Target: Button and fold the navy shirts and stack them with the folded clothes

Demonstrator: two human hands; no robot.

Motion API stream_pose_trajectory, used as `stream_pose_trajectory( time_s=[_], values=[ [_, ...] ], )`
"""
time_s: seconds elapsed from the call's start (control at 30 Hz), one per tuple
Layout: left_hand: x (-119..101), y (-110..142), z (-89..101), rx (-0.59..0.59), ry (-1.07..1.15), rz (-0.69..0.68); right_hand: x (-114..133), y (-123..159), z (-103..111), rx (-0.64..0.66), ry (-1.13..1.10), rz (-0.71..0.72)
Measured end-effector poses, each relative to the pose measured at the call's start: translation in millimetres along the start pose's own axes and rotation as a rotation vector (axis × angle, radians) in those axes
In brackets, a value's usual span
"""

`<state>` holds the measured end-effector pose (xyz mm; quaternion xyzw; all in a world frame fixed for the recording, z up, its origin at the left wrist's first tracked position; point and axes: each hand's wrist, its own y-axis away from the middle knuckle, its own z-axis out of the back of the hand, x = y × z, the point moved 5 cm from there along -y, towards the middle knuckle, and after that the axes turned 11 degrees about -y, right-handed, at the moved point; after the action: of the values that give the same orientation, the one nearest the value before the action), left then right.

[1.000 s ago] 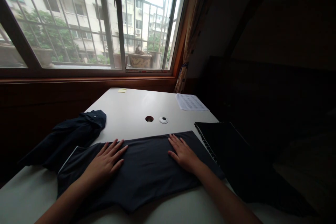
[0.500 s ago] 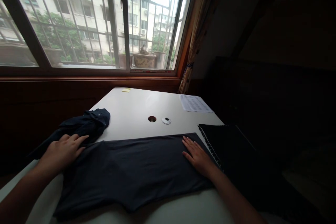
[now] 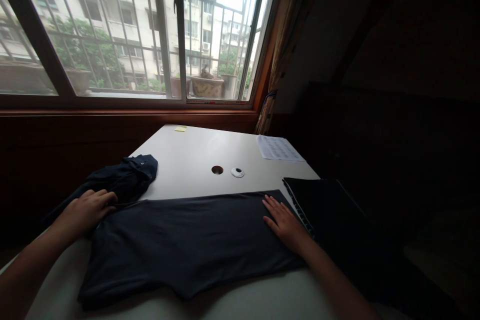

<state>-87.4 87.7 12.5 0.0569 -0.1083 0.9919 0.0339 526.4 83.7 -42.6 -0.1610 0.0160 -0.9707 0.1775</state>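
Observation:
A pair of dark grey trousers (image 3: 195, 240), folded lengthwise, lies across the near part of the white table (image 3: 195, 155). At their far left corner, my left hand (image 3: 88, 210) is closed on the cloth with its fingers bent together. My right hand (image 3: 283, 222) lies flat and open on the right end of the trousers, fingers stretched. Just beyond my left hand is a crumpled dark blue garment (image 3: 138, 172) with a small button. A black folded cloth (image 3: 322, 205) with a pale edge sits to the right of my right hand.
A round hole (image 3: 217, 170) and a white disc with a dark spot (image 3: 237, 172) are mid-table. Printed papers (image 3: 279, 148) lie at the far right and a yellow sticky note (image 3: 180, 129) at the far left. A barred window (image 3: 180, 35) stands behind the table.
My left hand has drawn slightly back to the left and its fingers have closed at the trousers' corner. My right hand has stayed flat in nearly the same place.

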Motion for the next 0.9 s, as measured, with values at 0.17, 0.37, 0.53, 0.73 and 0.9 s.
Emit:
stream_pose_trajectory(
  time_s=[0.17,0.37,0.53,0.73,0.9],
  values=[
    [-12,4,3.1,0.093,-0.108,-0.03,-5,7,0,-0.073,0.054,-0.046],
    [-51,8,9.5,-0.134,-0.032,-0.09,-2,30,7,-0.21,0.089,-0.115],
    [-140,26,10.1,-0.14,0.201,-0.455,-2,56,17,-0.231,0.095,-0.181],
    [-243,81,41.7,0.177,0.435,-0.922,-18,61,28,-0.22,0.207,-0.348],
    [-267,98,71.7,0.321,0.496,-1.006,-32,48,36,-0.081,0.165,-0.512]
  ],
)
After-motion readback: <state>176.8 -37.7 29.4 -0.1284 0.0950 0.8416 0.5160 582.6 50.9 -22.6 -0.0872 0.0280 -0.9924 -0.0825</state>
